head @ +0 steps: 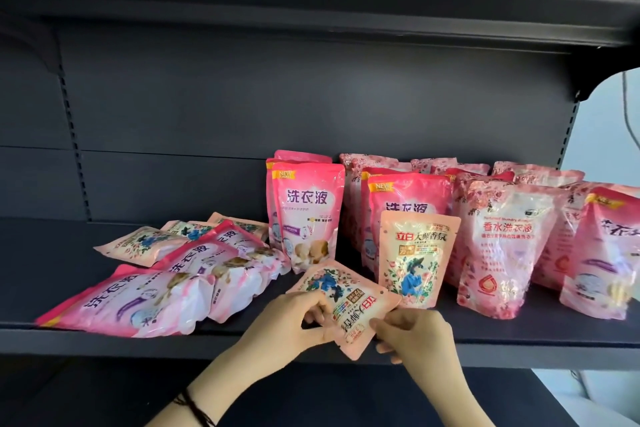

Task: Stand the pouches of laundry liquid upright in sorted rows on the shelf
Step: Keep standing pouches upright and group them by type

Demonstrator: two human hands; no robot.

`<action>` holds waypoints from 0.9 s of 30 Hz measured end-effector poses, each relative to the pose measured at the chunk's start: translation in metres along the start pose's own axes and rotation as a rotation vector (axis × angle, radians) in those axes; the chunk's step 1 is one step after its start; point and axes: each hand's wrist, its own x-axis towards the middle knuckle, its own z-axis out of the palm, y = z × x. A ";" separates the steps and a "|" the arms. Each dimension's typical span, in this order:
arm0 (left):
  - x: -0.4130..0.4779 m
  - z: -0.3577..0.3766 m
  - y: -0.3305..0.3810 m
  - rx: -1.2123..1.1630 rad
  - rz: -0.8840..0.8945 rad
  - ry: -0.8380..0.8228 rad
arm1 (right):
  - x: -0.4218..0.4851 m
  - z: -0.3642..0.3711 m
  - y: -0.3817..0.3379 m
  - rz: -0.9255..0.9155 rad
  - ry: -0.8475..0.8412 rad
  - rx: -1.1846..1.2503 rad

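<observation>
Both hands hold a small peach pouch with a blue flower print at the shelf's front edge, tilted and upside down. My left hand pinches its left edge; my right hand pinches its lower right corner. A matching small pouch stands upright just behind. Pink pouches stand in rows: one stack at centre, another behind the small pouch, rose-patterned ones to the right. Several pink pouches and small peach ones lie flat on the left.
The dark shelf board has bare room at far left and along the front right. The shelf above overhangs. A slotted upright runs down the back panel. A pink pouch stands at the right end.
</observation>
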 end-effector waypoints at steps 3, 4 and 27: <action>0.009 -0.005 0.002 -0.013 0.014 0.028 | 0.003 -0.002 -0.001 -0.047 0.034 0.083; 0.015 -0.008 0.005 -0.016 0.028 0.041 | 0.004 -0.003 -0.003 -0.073 0.042 0.092; 0.067 -0.041 0.030 -0.585 -0.088 0.316 | 0.029 0.031 -0.011 -0.141 -0.179 0.616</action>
